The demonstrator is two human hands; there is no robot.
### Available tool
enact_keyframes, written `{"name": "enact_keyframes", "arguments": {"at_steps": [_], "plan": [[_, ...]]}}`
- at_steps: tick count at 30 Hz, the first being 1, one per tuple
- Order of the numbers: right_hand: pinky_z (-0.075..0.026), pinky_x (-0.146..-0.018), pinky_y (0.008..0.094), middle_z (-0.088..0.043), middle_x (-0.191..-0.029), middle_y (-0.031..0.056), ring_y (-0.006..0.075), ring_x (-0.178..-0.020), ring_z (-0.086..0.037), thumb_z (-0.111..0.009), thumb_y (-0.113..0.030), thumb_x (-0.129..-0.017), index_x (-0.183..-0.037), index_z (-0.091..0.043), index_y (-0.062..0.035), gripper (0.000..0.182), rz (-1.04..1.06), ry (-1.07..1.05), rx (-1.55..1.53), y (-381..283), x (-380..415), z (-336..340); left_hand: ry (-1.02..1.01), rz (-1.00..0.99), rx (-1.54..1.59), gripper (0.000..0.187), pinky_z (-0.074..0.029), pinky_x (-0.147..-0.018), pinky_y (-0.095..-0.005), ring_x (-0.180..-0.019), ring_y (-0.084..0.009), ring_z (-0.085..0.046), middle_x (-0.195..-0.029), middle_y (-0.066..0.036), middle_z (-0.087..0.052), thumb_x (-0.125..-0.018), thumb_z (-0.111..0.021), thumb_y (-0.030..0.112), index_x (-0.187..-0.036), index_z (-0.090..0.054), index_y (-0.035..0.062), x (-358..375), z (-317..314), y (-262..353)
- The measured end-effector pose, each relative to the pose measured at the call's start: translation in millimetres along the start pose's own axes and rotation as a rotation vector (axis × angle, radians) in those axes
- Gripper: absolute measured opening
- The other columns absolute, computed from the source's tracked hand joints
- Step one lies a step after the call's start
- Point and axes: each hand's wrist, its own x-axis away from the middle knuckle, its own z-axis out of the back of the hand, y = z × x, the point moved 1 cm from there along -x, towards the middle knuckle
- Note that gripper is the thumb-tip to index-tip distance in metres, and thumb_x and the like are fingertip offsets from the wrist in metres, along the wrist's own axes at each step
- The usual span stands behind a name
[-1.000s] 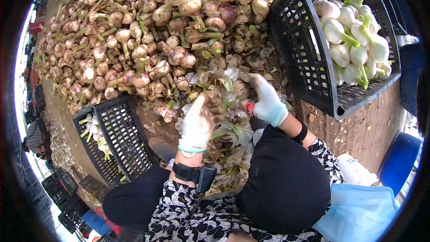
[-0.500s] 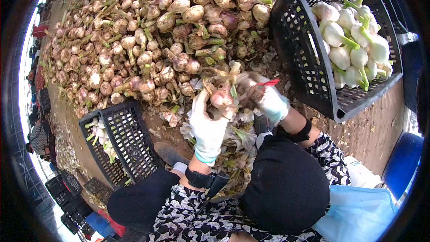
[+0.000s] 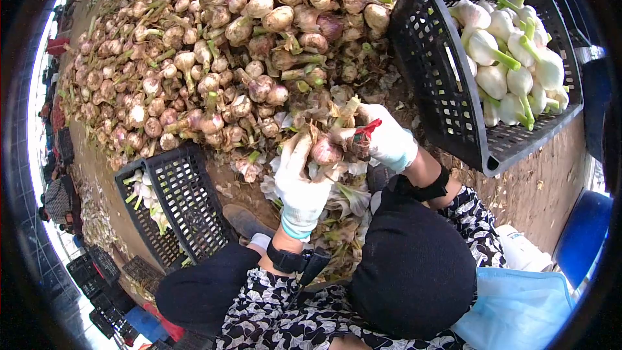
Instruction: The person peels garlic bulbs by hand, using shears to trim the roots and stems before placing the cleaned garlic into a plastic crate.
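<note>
Both my hands wear white gloves with teal cuffs. My left hand (image 3: 299, 178) is closed around a garlic bulb (image 3: 326, 151) with purplish, dirty skin and loose dry leaves. Against its other side, my right hand (image 3: 389, 141) is closed at the bulb's stem (image 3: 348, 111). A red strip (image 3: 368, 131) and a dark wrapping sit at the right thumb; I cannot make out what they are. Beneath the hands lie peeled garlic skins (image 3: 348, 201). A large heap of unpeeled garlic (image 3: 194, 65) spreads just beyond.
On the right, a black crate (image 3: 447, 91) holds clean white garlic bulbs (image 3: 508, 58) with green stems. A second black crate (image 3: 194, 204) at the left contains more white garlic. A blue barrel (image 3: 586, 233) and light blue cloth (image 3: 515, 304) are at the lower right.
My right hand has turned and moved slightly up, bringing the red strip left and closer to the bulb. The left hand still holds the garlic, its fingers slightly shifted.
</note>
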Motion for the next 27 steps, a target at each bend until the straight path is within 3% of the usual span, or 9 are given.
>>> {"name": "enact_keyframes", "arguments": {"at_steps": [6,8,12,18,19,22,23,24,27], "plan": [[-0.045,-0.068,0.0266,-0.060,-0.078,0.0044,0.0086,-0.073,-0.051,-0.069,-0.034,-0.074,-0.094,-0.059,0.0010,0.041,-0.025,-0.077,0.092,5,-1,3,0.027,-0.095,-0.039,0.058,-0.048,-0.083,-0.0341,-0.094,-0.0306,-0.059,-0.108,-0.018,-0.058,-0.066,-0.080,0.017,-0.113,-0.054,-0.0042,-4,2,5],[-0.045,-0.070,0.0263,-0.061,-0.080,0.0046,0.0085,-0.074,-0.051,-0.066,-0.025,-0.075,-0.096,-0.059,0.0001,0.033,0.167,-0.095,-0.119,-3,1,-2,0.102,0.319,0.422,0.051,-0.047,-0.084,-0.0323,-0.093,-0.0242,-0.059,-0.105,-0.014,-0.060,-0.073,-0.076,0.017,-0.111,-0.053,-0.0084,-1,-3,8],[-0.045,-0.070,0.0256,-0.061,-0.081,0.0044,0.0079,-0.075,-0.051,-0.062,-0.015,-0.077,-0.097,-0.058,-0.0005,0.025,0.013,0.042,0.027,-11,10,-10,0.125,0.806,1.296,0.034,-0.048,-0.079,-0.0303,-0.086,-0.0152,-0.058,-0.097,-0.010,-0.060,-0.093,-0.051,0.022,-0.110,-0.052,-0.0069,4,-6,-10],[-0.045,-0.068,0.0276,-0.060,-0.080,0.0043,0.0112,-0.073,-0.054,-0.064,-0.012,-0.077,-0.096,-0.057,-0.0021,0.023,-0.072,0.001,-0.104,16,9,-9,0.183,0.759,0.903,0.038,-0.044,-0.086,-0.0260,-0.094,-0.0146,-0.055,-0.100,-0.009,-0.060,-0.095,-0.048,0.021,-0.117,-0.048,-0.0094,6,-18,-15],[-0.045,-0.068,0.0276,-0.060,-0.080,0.0043,0.0112,-0.073,-0.054,-0.064,-0.012,-0.077,-0.096,-0.057,-0.0021,0.023,-0.072,0.004,-0.107,14,9,-10,0.155,0.545,0.572,0.041,-0.044,-0.085,-0.0252,-0.093,-0.0147,-0.055,-0.104,-0.009,-0.059,-0.092,-0.054,0.020,-0.120,-0.047,-0.0094,11,-21,-11],[-0.046,-0.065,0.0338,-0.057,-0.074,0.0109,0.0252,-0.066,-0.056,-0.065,-0.015,-0.074,-0.091,-0.057,-0.0012,0.023,0.110,-0.008,0.314,-14,12,-8,-0.067,0.544,0.415,0.048,-0.046,-0.083,-0.0248,-0.089,-0.0142,-0.056,-0.107,-0.010,-0.057,-0.088,-0.060,0.017,-0.125,-0.042,-0.0082,2,0,2],[-0.046,-0.065,0.0333,-0.058,-0.078,0.0133,0.0249,-0.067,-0.058,-0.065,-0.014,-0.073,-0.094,-0.057,-0.0003,0.026,-0.086,-0.152,0.186,-26,14,-2,-0.135,0.658,0.813,0.054,-0.047,-0.083,-0.0258,-0.088,-0.0160,-0.058,-0.110,-0.011,-0.057,-0.086,-0.062,0.017,-0.128,-0.039,-0.0078,1,4,-8],[-0.047,-0.065,0.0313,-0.061,-0.081,0.0125,0.0216,-0.070,-0.060,-0.062,-0.015,-0.076,-0.098,-0.058,-0.0003,0.027,0.133,-0.121,0.020,-8,11,2,-0.192,0.746,1.125,0.053,-0.048,-0.084,-0.0266,-0.093,-0.0189,-0.059,-0.110,-0.012,-0.057,-0.087,-0.061,0.017,-0.128,-0.039,-0.0085,-2,10,1],[-0.048,-0.068,0.0276,-0.064,-0.084,0.0069,0.0133,-0.075,-0.059,-0.059,-0.017,-0.078,-0.101,-0.058,0.0008,0.029,-0.158,-0.078,-0.663,17,23,4,-0.160,0.725,1.105,0.056,-0.048,-0.084,-0.0285,-0.104,-0.0222,-0.056,-0.115,-0.015,-0.055,-0.088,-0.060,0.019,-0.129,-0.036,-0.0102,-3,6,-5]]}}
